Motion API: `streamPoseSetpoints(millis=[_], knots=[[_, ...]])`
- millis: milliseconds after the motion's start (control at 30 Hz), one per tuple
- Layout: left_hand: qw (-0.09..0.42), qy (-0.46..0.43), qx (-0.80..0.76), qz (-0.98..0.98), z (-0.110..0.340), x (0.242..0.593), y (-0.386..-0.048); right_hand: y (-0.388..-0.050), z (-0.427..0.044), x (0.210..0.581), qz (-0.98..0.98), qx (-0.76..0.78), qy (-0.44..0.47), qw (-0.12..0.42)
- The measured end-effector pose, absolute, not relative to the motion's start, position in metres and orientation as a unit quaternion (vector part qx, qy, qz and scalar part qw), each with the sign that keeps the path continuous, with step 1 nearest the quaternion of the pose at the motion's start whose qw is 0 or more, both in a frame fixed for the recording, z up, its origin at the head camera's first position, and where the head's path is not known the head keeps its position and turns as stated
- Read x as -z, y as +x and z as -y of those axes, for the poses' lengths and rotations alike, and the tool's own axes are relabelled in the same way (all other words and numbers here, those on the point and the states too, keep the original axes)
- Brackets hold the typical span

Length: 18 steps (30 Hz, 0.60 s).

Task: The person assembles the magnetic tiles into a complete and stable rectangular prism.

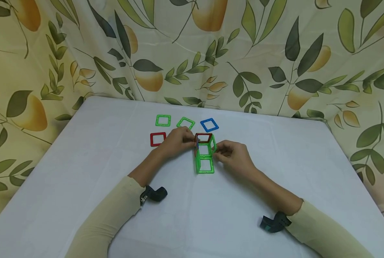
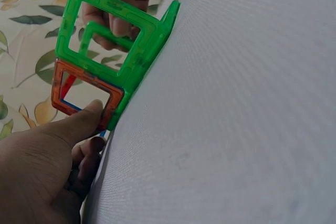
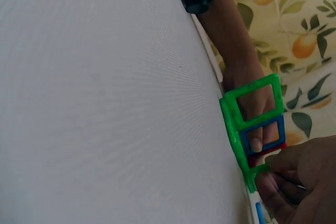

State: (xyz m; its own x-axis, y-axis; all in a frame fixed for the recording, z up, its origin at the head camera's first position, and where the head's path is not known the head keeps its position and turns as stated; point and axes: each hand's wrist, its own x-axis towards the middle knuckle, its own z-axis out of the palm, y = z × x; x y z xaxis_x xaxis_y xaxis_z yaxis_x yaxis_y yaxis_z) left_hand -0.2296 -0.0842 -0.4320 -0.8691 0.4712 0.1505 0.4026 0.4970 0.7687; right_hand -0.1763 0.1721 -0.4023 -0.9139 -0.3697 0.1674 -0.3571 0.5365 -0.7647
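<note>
A small structure of square frames (image 1: 205,157) stands mid-table, with green frames at the base and sides and a red one at its far end. My left hand (image 1: 179,142) is at its left side; in the left wrist view the thumb of that hand (image 2: 50,156) presses on an orange-red frame (image 2: 59,94), below a larger-looking green one (image 2: 68,24). On the right side, my right hand (image 1: 237,157) pinches an upright green frame (image 1: 213,143). The right wrist view shows a blue frame (image 3: 282,129) in the left wall, beside the left fingers.
Behind the structure lie two green frames (image 1: 163,125) (image 1: 192,123) and a blue frame (image 1: 215,124). A red frame (image 1: 151,139) lies left, partly behind my left hand. The white table (image 1: 82,154) meets a patterned cloth (image 1: 179,53) at its far edge.
</note>
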Motion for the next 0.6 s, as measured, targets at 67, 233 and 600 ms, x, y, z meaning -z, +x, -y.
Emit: streamPoseSetpoints(millis=[67, 233, 600], knots=[[0.041, 0.253, -0.434, -0.864, 0.0845, 0.4324, -0.2299, -0.1759, -0.1705, 0.4021, -0.877, 0.433, -0.206, 0.010], [0.043, 0.252, -0.436, -0.863, 0.0851, 0.4321, -0.2292, -0.1760, -0.1681, 0.4028, -0.879, 0.433, -0.201, 0.015], [0.040, 0.254, -0.439, -0.861, 0.0845, 0.4310, -0.2279, -0.1754, -0.1679, 0.4039, -0.880, 0.429, -0.203, 0.009]])
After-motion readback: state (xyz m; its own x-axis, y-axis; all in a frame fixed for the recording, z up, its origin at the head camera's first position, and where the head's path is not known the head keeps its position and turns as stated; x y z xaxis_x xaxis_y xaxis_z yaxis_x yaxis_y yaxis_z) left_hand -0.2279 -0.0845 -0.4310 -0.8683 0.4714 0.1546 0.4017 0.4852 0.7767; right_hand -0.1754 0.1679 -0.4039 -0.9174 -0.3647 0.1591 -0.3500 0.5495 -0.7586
